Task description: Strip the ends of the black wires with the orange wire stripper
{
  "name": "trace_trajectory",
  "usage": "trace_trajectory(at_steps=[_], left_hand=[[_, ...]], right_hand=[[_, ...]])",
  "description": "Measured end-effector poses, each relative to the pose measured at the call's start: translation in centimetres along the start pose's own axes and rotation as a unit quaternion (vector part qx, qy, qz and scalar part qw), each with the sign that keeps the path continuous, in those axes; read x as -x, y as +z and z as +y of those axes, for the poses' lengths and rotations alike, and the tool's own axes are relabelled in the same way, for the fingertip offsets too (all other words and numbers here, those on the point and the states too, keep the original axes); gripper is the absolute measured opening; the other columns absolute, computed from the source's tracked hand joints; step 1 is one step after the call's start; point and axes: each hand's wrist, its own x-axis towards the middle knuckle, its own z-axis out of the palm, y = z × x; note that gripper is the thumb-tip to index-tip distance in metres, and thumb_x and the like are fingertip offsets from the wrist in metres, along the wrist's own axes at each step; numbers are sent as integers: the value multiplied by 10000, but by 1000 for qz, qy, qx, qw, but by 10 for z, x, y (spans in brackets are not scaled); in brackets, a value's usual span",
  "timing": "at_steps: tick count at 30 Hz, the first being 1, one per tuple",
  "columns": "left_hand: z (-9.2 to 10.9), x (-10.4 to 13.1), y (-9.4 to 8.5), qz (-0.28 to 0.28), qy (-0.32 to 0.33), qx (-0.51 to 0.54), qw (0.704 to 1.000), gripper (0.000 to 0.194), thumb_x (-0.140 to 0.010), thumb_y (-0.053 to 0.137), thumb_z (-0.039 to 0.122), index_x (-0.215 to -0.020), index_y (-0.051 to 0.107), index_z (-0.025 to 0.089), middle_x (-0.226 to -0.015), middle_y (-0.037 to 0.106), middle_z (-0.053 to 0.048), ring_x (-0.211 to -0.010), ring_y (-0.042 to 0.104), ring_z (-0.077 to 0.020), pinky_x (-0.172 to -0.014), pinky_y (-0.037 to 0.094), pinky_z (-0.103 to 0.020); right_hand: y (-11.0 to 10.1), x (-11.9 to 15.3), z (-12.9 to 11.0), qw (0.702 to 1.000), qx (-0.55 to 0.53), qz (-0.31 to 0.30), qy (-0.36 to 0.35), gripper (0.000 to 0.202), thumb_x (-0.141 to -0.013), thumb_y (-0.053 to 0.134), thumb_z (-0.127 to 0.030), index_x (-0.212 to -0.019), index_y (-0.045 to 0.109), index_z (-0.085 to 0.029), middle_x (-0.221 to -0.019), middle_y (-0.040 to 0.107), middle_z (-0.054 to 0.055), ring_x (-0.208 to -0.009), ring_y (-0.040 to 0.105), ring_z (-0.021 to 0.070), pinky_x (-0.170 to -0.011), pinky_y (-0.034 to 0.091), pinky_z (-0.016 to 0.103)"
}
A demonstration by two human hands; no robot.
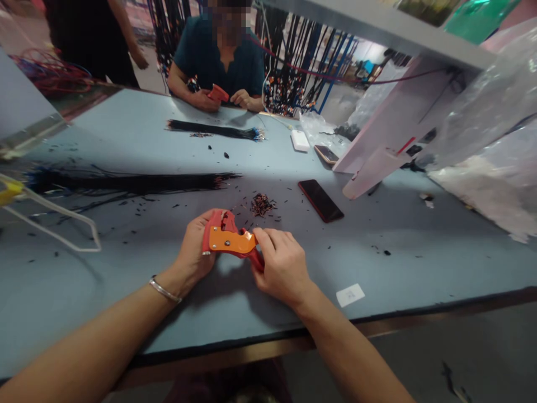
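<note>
Both hands are closed on one red and orange wire stripper, held just above the table. My left hand wraps around its red jaw end. Gripping the handle end, my right hand has its fingers over the orange plate's tip. No wire can be made out in the jaws. Beyond the tool lies a small pile of cut insulation bits. A long bundle of black wires stretches to the left behind my left hand.
A dark phone lies right of the pile, and a white label near the front edge. Across the table, a person holds a red tool behind another wire bundle. A white wire frame stands left; a shelf post right.
</note>
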Motion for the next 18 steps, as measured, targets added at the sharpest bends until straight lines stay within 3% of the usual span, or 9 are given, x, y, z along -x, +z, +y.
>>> trace_trajectory(at_steps=[5,11,18], left_hand=[[-2,-5,-2,20,1,11,1000,158,-641,739,277,-694,635,169,-583,618,33,-461,516,-86,-458,445,-211],[1,5,4,-36,33,-38,998,247,-576,804,298,-715,645,170,-636,634,19,-558,579,-124,-512,481,-232],[-2,9,2,-86,90,-114,986,291,-698,756,446,-737,633,186,-743,676,-26,-646,616,-159,-559,493,-253]], right_hand=[[0,0,1,1000,3,-2,-7,378,-839,517,-260,-1170,582,-89,-989,668,147,-856,590,263,-759,435,380],[2,1,4,1000,-2,26,-5,401,-854,509,-266,-1212,555,-92,-1045,661,165,-932,597,280,-808,441,401],[3,0,6,999,-4,37,-17,419,-832,533,-240,-1213,556,-66,-1038,651,178,-931,595,295,-804,439,418]])
